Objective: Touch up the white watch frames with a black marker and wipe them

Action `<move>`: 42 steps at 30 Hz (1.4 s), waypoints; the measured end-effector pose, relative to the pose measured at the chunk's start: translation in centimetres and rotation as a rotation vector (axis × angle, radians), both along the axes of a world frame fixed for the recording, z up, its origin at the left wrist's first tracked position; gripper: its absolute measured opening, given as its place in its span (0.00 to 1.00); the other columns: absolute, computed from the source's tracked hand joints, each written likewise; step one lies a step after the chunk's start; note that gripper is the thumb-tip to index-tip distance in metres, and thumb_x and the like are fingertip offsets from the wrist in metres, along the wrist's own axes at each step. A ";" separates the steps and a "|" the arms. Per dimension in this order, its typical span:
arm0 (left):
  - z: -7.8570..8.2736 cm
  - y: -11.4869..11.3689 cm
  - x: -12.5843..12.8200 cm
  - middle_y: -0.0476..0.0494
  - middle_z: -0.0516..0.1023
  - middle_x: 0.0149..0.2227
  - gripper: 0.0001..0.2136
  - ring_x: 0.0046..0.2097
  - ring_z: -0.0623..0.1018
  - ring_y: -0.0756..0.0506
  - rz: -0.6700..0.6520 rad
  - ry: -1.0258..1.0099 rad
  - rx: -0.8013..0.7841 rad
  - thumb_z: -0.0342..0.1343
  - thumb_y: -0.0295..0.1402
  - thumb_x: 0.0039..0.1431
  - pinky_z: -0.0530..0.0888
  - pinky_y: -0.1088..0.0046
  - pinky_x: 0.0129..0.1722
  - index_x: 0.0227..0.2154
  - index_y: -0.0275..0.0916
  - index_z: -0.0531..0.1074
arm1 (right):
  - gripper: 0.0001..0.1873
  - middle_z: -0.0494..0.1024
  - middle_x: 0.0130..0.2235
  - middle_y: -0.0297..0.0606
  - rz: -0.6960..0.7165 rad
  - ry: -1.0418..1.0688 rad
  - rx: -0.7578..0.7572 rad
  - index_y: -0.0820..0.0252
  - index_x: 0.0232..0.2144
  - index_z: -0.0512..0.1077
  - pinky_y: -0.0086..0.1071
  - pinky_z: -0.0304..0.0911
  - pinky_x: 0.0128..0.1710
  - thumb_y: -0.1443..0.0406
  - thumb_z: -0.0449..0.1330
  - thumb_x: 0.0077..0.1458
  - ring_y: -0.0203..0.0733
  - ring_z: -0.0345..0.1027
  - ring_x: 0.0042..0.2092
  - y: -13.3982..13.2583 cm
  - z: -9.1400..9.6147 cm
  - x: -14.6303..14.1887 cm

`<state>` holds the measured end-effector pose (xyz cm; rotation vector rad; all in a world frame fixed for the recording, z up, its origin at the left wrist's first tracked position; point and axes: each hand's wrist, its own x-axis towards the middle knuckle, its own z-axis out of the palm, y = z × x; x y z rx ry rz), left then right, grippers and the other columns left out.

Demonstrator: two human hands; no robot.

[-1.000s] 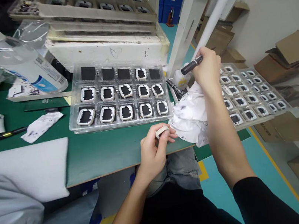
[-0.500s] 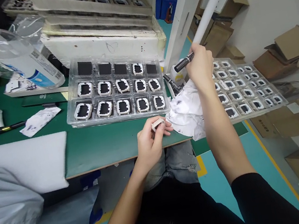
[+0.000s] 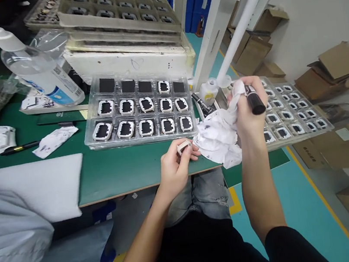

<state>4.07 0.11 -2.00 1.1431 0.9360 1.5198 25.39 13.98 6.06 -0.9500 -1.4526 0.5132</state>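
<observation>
My left hand (image 3: 177, 161) is closed around a small white square frame (image 3: 183, 147) with a dark inside, held just off the table's front edge. My right hand (image 3: 247, 104) grips a black marker pen (image 3: 256, 102), its dark end towards me. A crumpled white cloth (image 3: 216, 135), stained with dark marks, rises at one corner into the same hand, by the fingers. Beyond my left hand lies a clear plastic tray (image 3: 124, 144), with white-rimmed frames and several plain black squares in its compartments.
Stacked trays on a white foam box (image 3: 128, 63) stand behind. A pump bottle (image 3: 44, 76), a pen (image 3: 21, 147) and white foam sheet (image 3: 38, 186) are left. Another tray of frames (image 3: 292, 131) lies right, near a white post (image 3: 213, 42). Someone's grey sleeve (image 3: 10, 243) shows at left.
My right hand has moved down and right and turned, so the marker no longer points left. A corner of the cloth is now drawn up into it. My left hand stays nearly still.
</observation>
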 end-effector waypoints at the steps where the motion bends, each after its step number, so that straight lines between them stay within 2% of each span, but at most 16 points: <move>1: 0.0 0.0 0.0 0.42 0.90 0.41 0.11 0.40 0.91 0.45 0.000 0.002 0.001 0.64 0.44 0.80 0.89 0.70 0.42 0.50 0.40 0.79 | 0.15 0.76 0.32 0.30 0.023 0.040 0.010 0.43 0.46 0.74 0.45 0.73 0.37 0.45 0.67 0.68 0.44 0.72 0.31 -1.1 -0.3 -0.1; 3: -0.1 0.0 -0.1 0.41 0.90 0.42 0.12 0.41 0.92 0.44 0.003 0.009 0.006 0.64 0.44 0.80 0.89 0.70 0.42 0.50 0.40 0.80 | 0.15 0.81 0.33 0.31 0.103 0.055 -0.018 0.43 0.49 0.77 0.45 0.73 0.37 0.48 0.69 0.66 0.44 0.72 0.31 -2.9 -0.6 -0.3; 6: -0.2 -0.1 0.0 0.41 0.90 0.42 0.13 0.41 0.92 0.43 0.012 0.019 0.001 0.64 0.46 0.79 0.89 0.69 0.41 0.51 0.41 0.80 | 0.13 0.86 0.35 0.31 0.181 0.107 -0.097 0.45 0.47 0.75 0.43 0.73 0.37 0.54 0.69 0.63 0.44 0.74 0.31 -4.5 -0.8 -0.6; 11: -0.1 -0.1 -0.1 0.41 0.90 0.42 0.13 0.41 0.91 0.44 0.027 0.023 -0.006 0.65 0.46 0.78 0.89 0.69 0.41 0.50 0.41 0.80 | 0.11 0.86 0.30 0.28 0.167 0.196 -0.150 0.46 0.39 0.68 0.42 0.73 0.35 0.63 0.65 0.55 0.45 0.76 0.29 -5.7 -1.3 -1.0; 14: 0.4 -0.1 0.2 0.41 0.90 0.42 0.12 0.40 0.91 0.43 -0.018 -0.002 -0.008 0.64 0.45 0.79 0.89 0.69 0.41 0.50 0.41 0.80 | 0.10 0.87 0.30 0.30 0.140 0.208 -0.122 0.46 0.38 0.67 0.44 0.73 0.36 0.64 0.63 0.55 0.47 0.78 0.30 -6.5 -1.7 -1.5; 16: 0.9 -0.2 0.8 0.37 0.91 0.49 0.11 0.41 0.92 0.43 -0.076 -0.023 0.014 0.63 0.44 0.80 0.90 0.68 0.40 0.51 0.41 0.80 | 0.09 0.87 0.31 0.30 0.104 0.182 -0.098 0.46 0.38 0.68 0.46 0.75 0.39 0.63 0.65 0.59 0.49 0.80 0.33 -7.2 -1.9 -2.1; 18: 1.5 -0.2 1.5 0.33 0.89 0.61 0.10 0.42 0.93 0.43 -0.105 -0.030 0.073 0.62 0.42 0.81 0.90 0.67 0.41 0.52 0.41 0.80 | 0.11 0.88 0.34 0.30 0.077 0.153 -0.076 0.45 0.39 0.69 0.48 0.78 0.44 0.61 0.69 0.64 0.49 0.82 0.36 -7.8 -1.9 -2.8; 21: 2.1 0.1 2.6 0.31 0.82 0.70 0.10 0.43 0.93 0.42 -0.077 -0.006 0.143 0.60 0.41 0.82 0.90 0.64 0.41 0.52 0.42 0.81 | 0.13 0.89 0.38 0.32 0.079 0.130 -0.067 0.45 0.39 0.69 0.50 0.80 0.48 0.59 0.72 0.67 0.50 0.85 0.41 -8.7 -1.8 -3.7; 25: 2.2 0.5 3.4 0.32 0.85 0.68 0.11 0.44 0.93 0.41 -0.007 0.011 0.165 0.60 0.42 0.82 0.91 0.63 0.42 0.53 0.42 0.81 | 0.15 0.91 0.44 0.35 0.050 0.101 -0.042 0.45 0.39 0.68 0.51 0.81 0.51 0.58 0.73 0.66 0.52 0.87 0.48 -9.5 -1.9 -4.1; 28: 2.1 0.8 4.0 0.35 0.87 0.65 0.10 0.44 0.93 0.42 -0.021 -0.015 0.183 0.61 0.41 0.82 0.91 0.64 0.43 0.55 0.43 0.81 | 0.15 0.92 0.47 0.36 0.004 0.098 -0.025 0.46 0.39 0.69 0.48 0.82 0.53 0.61 0.74 0.65 0.51 0.87 0.51 -9.8 -2.2 -4.0; 30: 2.0 0.9 4.6 0.36 0.89 0.61 0.11 0.43 0.93 0.43 -0.015 -0.013 0.176 0.61 0.42 0.82 0.91 0.65 0.43 0.55 0.42 0.81 | 0.15 0.93 0.49 0.36 -0.010 0.103 -0.020 0.47 0.40 0.70 0.46 0.82 0.52 0.61 0.74 0.66 0.50 0.88 0.52 -10.0 -2.4 -4.0; 34: 2.0 1.4 5.4 0.42 0.91 0.49 0.12 0.40 0.92 0.46 0.102 0.026 0.178 0.61 0.45 0.82 0.91 0.68 0.44 0.52 0.41 0.79 | 0.16 0.93 0.48 0.37 -0.042 0.068 0.031 0.48 0.40 0.69 0.47 0.84 0.52 0.60 0.75 0.67 0.49 0.89 0.51 -10.3 -2.5 -3.9; 36: 2.1 1.7 5.4 0.45 0.90 0.47 0.10 0.38 0.91 0.47 0.148 0.042 0.227 0.61 0.43 0.82 0.90 0.70 0.43 0.52 0.42 0.78 | 0.17 0.93 0.47 0.37 -0.087 0.042 0.071 0.49 0.40 0.69 0.48 0.85 0.52 0.59 0.76 0.67 0.50 0.90 0.49 -10.4 -2.5 -3.6; 39: 2.3 1.8 4.9 0.46 0.90 0.48 0.07 0.40 0.91 0.48 0.190 0.099 0.320 0.60 0.38 0.83 0.89 0.73 0.43 0.54 0.42 0.78 | 0.14 0.93 0.45 0.36 -0.107 0.003 0.109 0.50 0.40 0.73 0.47 0.87 0.50 0.60 0.76 0.67 0.50 0.91 0.47 -10.6 -2.7 -3.0; 41: 2.5 1.8 4.4 0.46 0.90 0.48 0.06 0.42 0.90 0.48 0.209 0.186 0.374 0.60 0.35 0.82 0.87 0.74 0.45 0.55 0.43 0.79 | 0.11 0.93 0.47 0.37 -0.057 -0.017 0.114 0.49 0.45 0.79 0.47 0.89 0.51 0.61 0.77 0.66 0.51 0.91 0.49 -10.8 -2.9 -2.4; 42: 2.7 1.8 4.2 0.46 0.89 0.48 0.06 0.42 0.90 0.49 0.218 0.241 0.400 0.60 0.33 0.82 0.86 0.74 0.45 0.55 0.43 0.79 | 0.13 0.92 0.50 0.37 -0.020 -0.027 0.113 0.49 0.50 0.81 0.47 0.89 0.54 0.61 0.77 0.66 0.51 0.91 0.51 -10.9 -3.0 -2.1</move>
